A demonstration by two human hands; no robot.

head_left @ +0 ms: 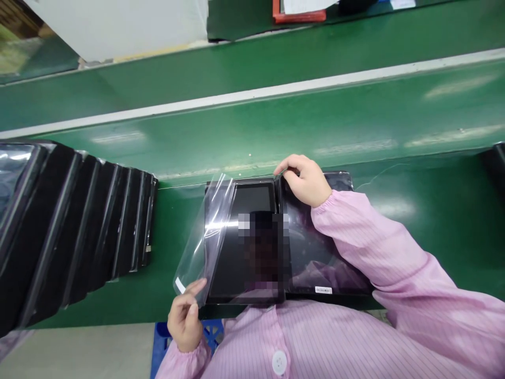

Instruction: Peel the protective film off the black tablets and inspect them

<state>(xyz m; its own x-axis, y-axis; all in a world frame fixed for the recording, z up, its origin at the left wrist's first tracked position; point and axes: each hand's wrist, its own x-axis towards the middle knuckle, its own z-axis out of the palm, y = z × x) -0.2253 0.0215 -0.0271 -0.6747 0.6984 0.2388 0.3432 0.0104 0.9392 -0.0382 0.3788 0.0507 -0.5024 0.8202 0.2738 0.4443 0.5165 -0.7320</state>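
A flat black screen panel (252, 197) lies in front of me, its glossy face up and mirroring a blurred patch. Over its left side a clear plastic film (193, 252) is lifted and curls past the panel's edge. My left hand (185, 318) pinches the film's lower left corner, near a small white tab (180, 285). At the panel's upper right corner, my right hand (305, 179) has its fingers closed; what lies between the fingertips is hidden. A second dark panel (307, 258) with a white barcode label (323, 290) lies beside it, partly under my right forearm.
Several black panels (90, 226) stand leaning in a row at the left on the green bench (410, 205). A pale raised strip (252, 100) runs across behind. A red tray (300, 17) with paper sits at the back. Below the bench is a blue plastic piece (158, 342).
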